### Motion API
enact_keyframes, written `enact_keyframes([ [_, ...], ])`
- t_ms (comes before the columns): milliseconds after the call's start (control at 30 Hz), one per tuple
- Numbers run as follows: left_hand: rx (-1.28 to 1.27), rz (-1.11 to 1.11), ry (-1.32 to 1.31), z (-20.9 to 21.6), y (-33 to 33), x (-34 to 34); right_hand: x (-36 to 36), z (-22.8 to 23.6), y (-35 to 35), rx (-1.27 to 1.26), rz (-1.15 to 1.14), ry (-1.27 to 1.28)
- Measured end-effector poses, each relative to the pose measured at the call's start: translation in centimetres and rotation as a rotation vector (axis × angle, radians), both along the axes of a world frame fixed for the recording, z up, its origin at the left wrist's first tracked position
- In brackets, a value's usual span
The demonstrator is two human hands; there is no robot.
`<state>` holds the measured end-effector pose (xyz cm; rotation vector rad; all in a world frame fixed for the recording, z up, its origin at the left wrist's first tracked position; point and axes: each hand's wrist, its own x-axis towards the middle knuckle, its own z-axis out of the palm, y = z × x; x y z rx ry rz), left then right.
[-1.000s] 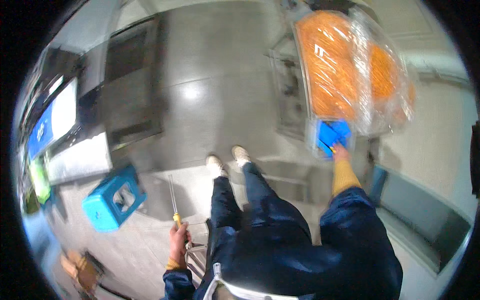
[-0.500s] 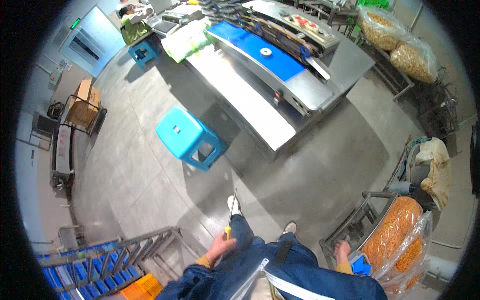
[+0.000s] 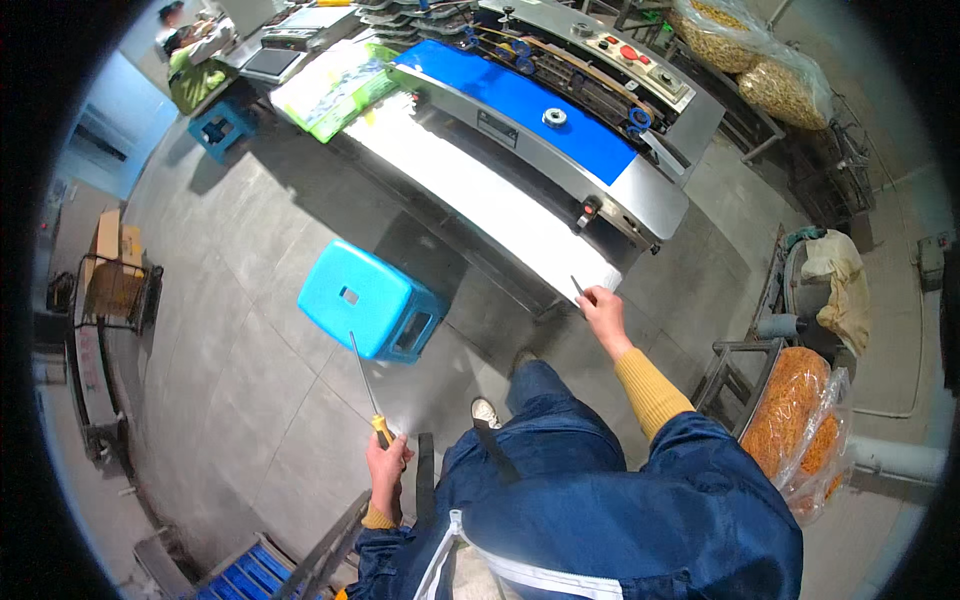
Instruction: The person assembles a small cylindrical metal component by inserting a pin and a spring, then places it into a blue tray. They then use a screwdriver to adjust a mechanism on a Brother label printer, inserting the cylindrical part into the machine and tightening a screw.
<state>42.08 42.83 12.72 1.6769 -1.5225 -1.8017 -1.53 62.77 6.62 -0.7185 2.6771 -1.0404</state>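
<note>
My left hand is closed round the yellow and black handle of a screwdriver. Its long thin shaft points up and away, its tip in front of the blue stool in the picture. My right hand is stretched forward by the near corner of the white worktop. Between its thumb and fingers is a short, slim, dark thing, too small to name. Beyond that hand stands a metal sealing machine with a blue belt, bearing a round metal piece.
A blue plastic stool stands ahead on the left. Bags of orange food pieces lie at the right. Green-edged plastic packaging covers the worktop's far end, near a seated person. Blue trays sit at the lower left.
I have moved forward toward the worktop. My right hand has gone from low beside the orange bags to the worktop corner. The screwdriver stays in my left hand.
</note>
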Motion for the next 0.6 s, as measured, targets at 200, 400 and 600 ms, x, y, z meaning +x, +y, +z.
enact_keyframes([
  [200,0.038,-0.181,0.013,2.3,-7.7,-10.6,-6.3,-3.5,-6.6,0.055,0.06,0.354],
  [400,-0.01,-0.226,-0.082,5.2,-14.2,-18.6,-7.8,-5.2,-9.7,0.022,0.074,0.382],
  [600,-0.103,-0.274,-0.079,6.6,-21.5,-25.9,-7.6,-4.6,-9.5,0.073,0.087,0.3],
])
